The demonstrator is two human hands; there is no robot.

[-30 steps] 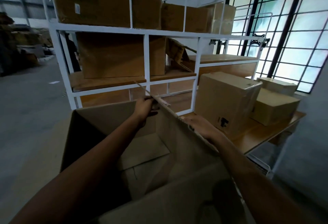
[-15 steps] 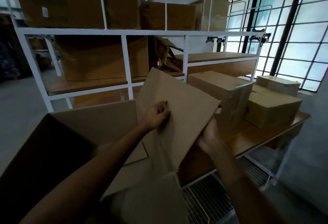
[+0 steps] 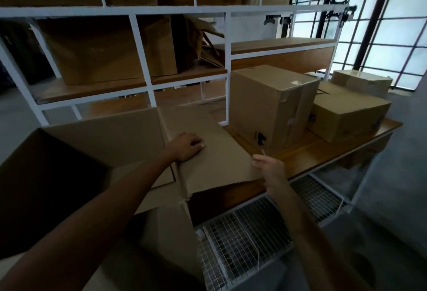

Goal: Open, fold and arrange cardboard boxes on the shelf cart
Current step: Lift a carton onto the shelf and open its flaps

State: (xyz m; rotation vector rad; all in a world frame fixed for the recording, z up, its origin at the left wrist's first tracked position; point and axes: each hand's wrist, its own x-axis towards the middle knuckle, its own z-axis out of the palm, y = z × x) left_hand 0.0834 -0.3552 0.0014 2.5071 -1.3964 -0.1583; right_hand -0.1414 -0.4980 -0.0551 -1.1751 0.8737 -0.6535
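Observation:
A large open cardboard box [image 3: 99, 143] sits in front of me at the left, against the white shelf cart [image 3: 143, 60]. Its right flap [image 3: 215, 159] is folded outward and lies flat over the cart's wooden shelf [image 3: 323, 150]. My left hand [image 3: 184, 146] presses flat on that flap near its hinge. My right hand [image 3: 269, 168] is at the flap's right corner, fingers loosely curled; whether it pinches the edge is unclear.
Taped boxes stand on the wooden shelf: a tall one [image 3: 272, 106], a low one [image 3: 349, 110] and a small one [image 3: 360, 81] behind. More boxes fill the upper shelves [image 3: 104, 50]. A wire mesh shelf [image 3: 254, 233] lies below. A gridded window [image 3: 381, 20] is at the right.
The flap, upright a second ago, has swung outward and down to lie flat on the wooden shelf. My left hand moved from its edge onto its face. The view has come closer.

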